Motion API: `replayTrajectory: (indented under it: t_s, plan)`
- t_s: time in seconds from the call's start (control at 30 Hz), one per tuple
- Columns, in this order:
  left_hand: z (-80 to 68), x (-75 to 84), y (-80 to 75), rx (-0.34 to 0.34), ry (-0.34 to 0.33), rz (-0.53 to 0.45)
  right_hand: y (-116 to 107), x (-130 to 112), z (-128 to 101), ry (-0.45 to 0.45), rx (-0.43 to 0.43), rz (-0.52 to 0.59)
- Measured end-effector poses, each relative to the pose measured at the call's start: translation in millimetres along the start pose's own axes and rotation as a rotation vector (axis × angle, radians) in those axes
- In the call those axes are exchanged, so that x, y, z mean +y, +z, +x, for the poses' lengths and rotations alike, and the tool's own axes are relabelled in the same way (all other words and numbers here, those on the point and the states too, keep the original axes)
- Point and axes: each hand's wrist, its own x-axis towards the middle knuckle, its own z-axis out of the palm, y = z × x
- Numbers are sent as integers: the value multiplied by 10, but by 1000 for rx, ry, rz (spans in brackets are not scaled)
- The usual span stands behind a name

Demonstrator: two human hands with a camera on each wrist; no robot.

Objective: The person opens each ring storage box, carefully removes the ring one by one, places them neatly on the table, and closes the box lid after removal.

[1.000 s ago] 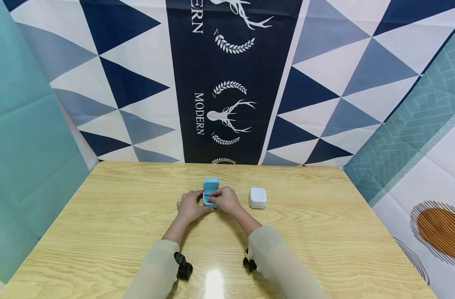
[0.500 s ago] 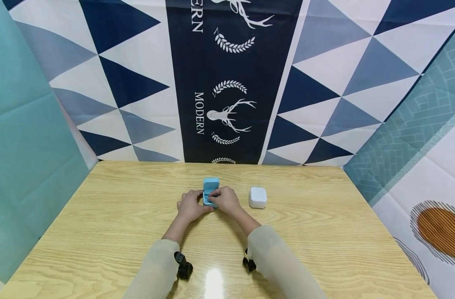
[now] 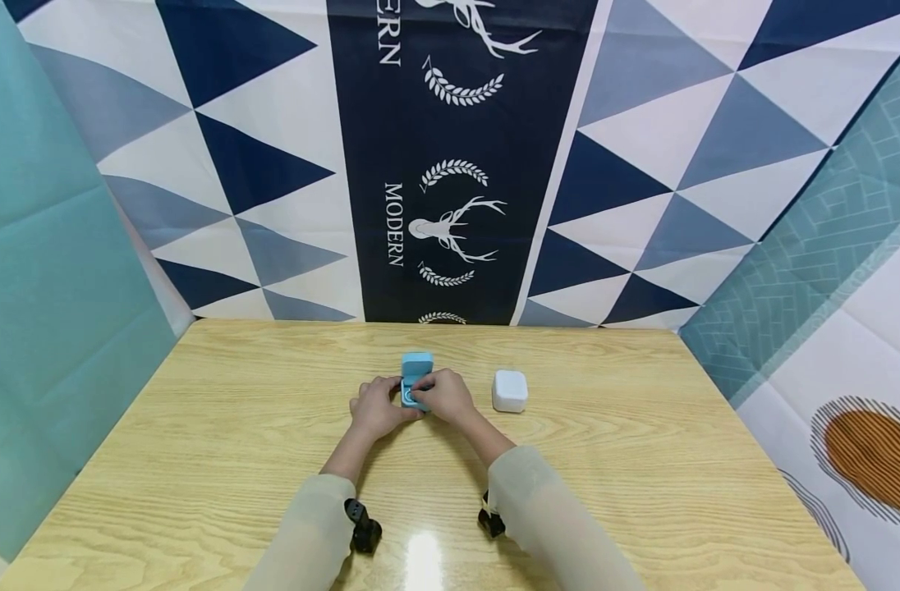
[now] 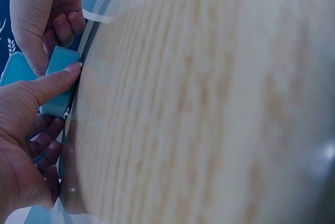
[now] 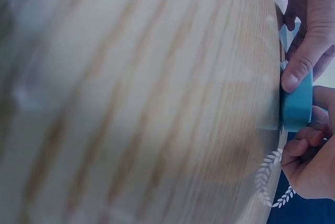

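Gripping hand: the left hand (image 3: 377, 406), thumb and fingers curled around the small light-blue hinged box (image 3: 417, 365) from its 8 o'clock.
Box: on the pale wood-grain table (image 3: 273, 402), lid raised at its 12 o'clock.
Right hand (image 3: 448, 397): at the box's 4 o'clock, fingertips inside its lower half; cannot tell whether they pinch anything.
Rounded white cube (image 3: 510, 391): on the table at the box's 3 o'clock, apart from box and hands.
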Motion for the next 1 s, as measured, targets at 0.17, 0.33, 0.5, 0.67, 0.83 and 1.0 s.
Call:
replayTrajectory:
  t_s: [0.17,0.33,0.5,0.67,0.83,1.0]
  plan:
    - [-13,22,-8,-3,-2,0,1,12,-1,13,-1,8]
    - [-13,22,-4,-1,-5,3,5,16,9,27,-5,20]
    - [0,9,-6,-3,-10,7,5,22,12,26,-7,48]
    - [3,8,-1,-8,-13,13,-38,9,-8,41,-28,115]
    - [1,11,-1,-10,-15,11,-89,-7,-18,54,-30,156]
    - [4,8,-1,-12,-16,17,-129,7,-16,67,-29,206]
